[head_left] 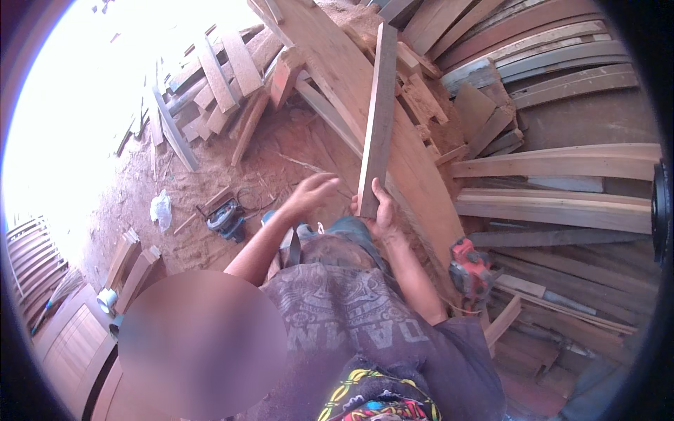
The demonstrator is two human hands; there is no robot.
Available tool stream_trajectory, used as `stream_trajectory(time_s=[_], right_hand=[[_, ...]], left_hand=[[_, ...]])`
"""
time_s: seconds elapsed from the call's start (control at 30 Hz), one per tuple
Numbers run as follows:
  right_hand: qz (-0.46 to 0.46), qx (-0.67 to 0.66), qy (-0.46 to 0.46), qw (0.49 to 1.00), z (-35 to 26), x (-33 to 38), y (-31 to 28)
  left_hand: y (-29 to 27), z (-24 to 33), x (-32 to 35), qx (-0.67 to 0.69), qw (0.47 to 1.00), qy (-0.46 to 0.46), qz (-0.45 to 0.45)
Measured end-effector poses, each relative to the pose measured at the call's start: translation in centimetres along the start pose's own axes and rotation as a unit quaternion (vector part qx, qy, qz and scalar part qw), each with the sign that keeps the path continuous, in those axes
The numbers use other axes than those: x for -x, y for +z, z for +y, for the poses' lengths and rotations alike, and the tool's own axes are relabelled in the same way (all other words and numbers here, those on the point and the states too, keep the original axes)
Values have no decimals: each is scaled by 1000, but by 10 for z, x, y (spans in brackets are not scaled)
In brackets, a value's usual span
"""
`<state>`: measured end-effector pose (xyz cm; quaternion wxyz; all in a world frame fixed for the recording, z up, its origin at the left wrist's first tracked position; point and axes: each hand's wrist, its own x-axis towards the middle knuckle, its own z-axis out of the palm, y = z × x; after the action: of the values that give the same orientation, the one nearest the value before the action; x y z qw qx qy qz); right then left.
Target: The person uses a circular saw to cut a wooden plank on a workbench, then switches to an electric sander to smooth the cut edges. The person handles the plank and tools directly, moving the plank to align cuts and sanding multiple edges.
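On sawdust-strewn red dirt floor [210, 175], lumber piles [562, 168] lying from 10 to 4 o'clock. Right hand [379, 207] gripping narrow board [379, 105] at base, board standing upright toward 12. Left hand [309, 193] hovering beside, fingers spread, holding nothing.

Sawdust floor [210, 175] under scattered planks [225, 77]

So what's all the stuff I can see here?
long narrow wooden plank: one, brown, held upright in the middle
big curved wooden board: one, reddish brown, behind the plank
stacked wooden boards: many, brown, right side
scattered wood offcuts: many, pale brown, upper left on sawdust
blue power saw: one, on the ground, left
red power tool: one, right
white plastic bag: one, left
right hand: grips the plank's lower end
left hand: open, beside the plank
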<state>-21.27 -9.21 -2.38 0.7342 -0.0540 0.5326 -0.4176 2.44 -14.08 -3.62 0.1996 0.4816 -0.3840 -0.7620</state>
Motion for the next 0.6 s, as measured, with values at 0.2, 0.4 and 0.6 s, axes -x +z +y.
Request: stream_trajectory(time_s=[0.2, 0.4, 0.6], right_hand=[[-50, 45, 4, 998, 19, 35, -43], [-57, 331, -153, 929, 62, 44, -117], [-111, 479, -250, 834, 27, 85, -124]], left_hand=[[99, 9, -5, 10, 998, -48, -44], [139, -78, -8, 117, 990, -73, 40], [179, -102, -3, 289, 957, -36, 12]])
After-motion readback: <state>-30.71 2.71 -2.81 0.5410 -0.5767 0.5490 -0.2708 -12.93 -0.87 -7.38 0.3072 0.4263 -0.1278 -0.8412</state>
